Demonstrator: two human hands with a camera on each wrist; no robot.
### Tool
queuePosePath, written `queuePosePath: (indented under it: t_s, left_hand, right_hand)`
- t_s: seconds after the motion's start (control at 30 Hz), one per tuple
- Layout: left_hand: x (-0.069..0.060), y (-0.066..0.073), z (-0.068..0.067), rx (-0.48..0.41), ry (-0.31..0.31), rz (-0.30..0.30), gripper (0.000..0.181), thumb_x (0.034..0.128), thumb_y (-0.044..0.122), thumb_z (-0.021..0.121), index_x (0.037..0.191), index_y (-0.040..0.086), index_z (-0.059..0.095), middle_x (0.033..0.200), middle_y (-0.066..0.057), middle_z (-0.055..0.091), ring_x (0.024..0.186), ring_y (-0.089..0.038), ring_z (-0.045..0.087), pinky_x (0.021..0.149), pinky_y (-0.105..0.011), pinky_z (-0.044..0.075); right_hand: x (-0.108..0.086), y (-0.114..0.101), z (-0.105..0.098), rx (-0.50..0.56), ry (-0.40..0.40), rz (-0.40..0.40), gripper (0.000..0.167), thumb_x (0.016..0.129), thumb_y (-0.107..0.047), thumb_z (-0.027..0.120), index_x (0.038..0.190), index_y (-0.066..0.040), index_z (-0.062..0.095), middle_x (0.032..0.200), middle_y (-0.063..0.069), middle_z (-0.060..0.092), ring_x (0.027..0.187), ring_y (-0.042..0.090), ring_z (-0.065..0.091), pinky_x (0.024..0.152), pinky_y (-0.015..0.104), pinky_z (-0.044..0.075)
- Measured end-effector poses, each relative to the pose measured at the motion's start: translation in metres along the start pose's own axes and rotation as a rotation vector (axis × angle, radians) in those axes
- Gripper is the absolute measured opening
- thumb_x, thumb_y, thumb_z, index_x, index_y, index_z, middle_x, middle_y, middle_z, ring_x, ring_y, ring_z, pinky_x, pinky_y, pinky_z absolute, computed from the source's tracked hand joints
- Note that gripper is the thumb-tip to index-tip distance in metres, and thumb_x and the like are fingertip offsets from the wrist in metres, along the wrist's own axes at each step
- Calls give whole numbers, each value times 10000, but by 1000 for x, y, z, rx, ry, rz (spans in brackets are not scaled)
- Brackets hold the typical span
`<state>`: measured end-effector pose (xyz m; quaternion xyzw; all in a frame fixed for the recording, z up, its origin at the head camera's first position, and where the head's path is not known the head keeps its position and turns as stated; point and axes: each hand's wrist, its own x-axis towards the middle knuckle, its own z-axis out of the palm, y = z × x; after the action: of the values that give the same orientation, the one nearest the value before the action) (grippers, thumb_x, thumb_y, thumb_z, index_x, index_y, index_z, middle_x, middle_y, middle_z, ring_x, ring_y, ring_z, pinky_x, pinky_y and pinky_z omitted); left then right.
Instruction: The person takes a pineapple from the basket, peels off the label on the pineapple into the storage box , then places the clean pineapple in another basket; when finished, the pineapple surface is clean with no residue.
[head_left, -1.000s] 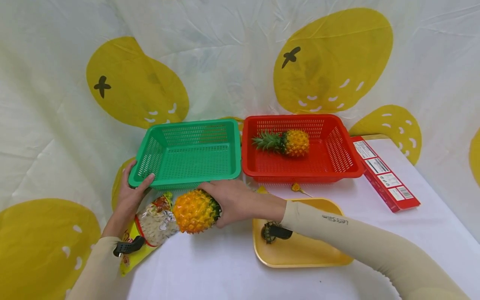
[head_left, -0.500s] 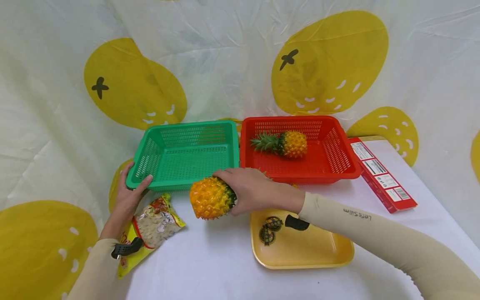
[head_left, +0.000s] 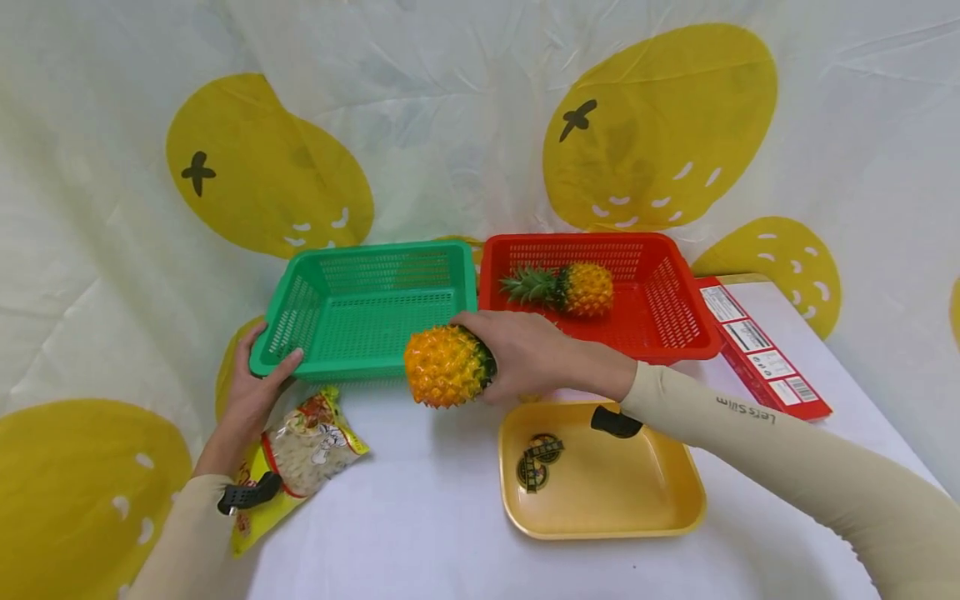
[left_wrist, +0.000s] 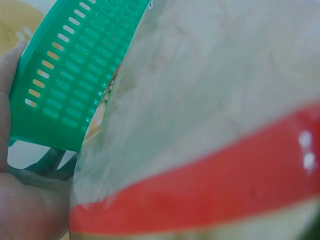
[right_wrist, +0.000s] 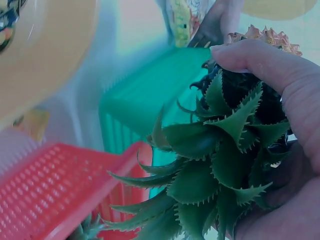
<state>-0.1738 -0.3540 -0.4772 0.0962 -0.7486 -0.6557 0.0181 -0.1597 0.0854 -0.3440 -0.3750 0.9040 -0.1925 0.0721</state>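
Observation:
In the head view my right hand (head_left: 528, 354) grips a small yellow-orange pineapple (head_left: 444, 367) around its neck, body pointing left. It is above the table, by the green basket's front right corner. The right wrist view shows the pineapple's spiky green leaves (right_wrist: 200, 185) under the thumb. My left hand (head_left: 258, 383) holds the front left corner of the green plastic basket (head_left: 352, 369), thumb over the rim, fingers outside. To the right stands a red plastic basket (head_left: 663, 308), where another pineapple (head_left: 588, 289) lies on its side.
A yellow snack-like bag (head_left: 311, 446) lies beside my left wrist. The gold tray (head_left: 600, 492), with round dark stickers inside, is at front right. A red-and-white box (head_left: 772, 354) lies right of the red basket. A fruit-print cloth hangs behind.
My right hand has carried the pineapple rightward and away from me, from above the bag toward the gap between the baskets. The left hand stays on the green basket.

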Motion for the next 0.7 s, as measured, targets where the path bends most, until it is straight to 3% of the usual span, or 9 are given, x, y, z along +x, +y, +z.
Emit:
queuePosePath:
  t_s: [0.3,0.53,0.7]
  left_hand:
    - [-1,0,1,-39,2,-2,873,1020,267,744,1670,405,178,1650,-134,219,1377,-287,351,987,-191,478]
    - [0,1,0,-48,-11,7,875,1029,269,730,1677,397,155,1663,-135,198,1389,-284,340,1053,-235,459]
    - [-1,1,1,-78,-16,11,870,1027,239,732,1672,391,169,1655,-136,203,1379,-286,349,1034,-237,475]
  right_hand:
    - [5,19,-22,-11,32,20,930,697,-433,971,1448,-140,508,1202,-14,648,1050,198,618,872,430,553]
    - [6,45,-40,30,93,15,794,743,-360,968,1365,-123,535,1160,-20,652,1026,185,617,911,390,545]
    - [1,66,-48,62,89,87,766,740,-314,975,1344,-139,537,1164,-25,641,1043,183,602,931,395,543]
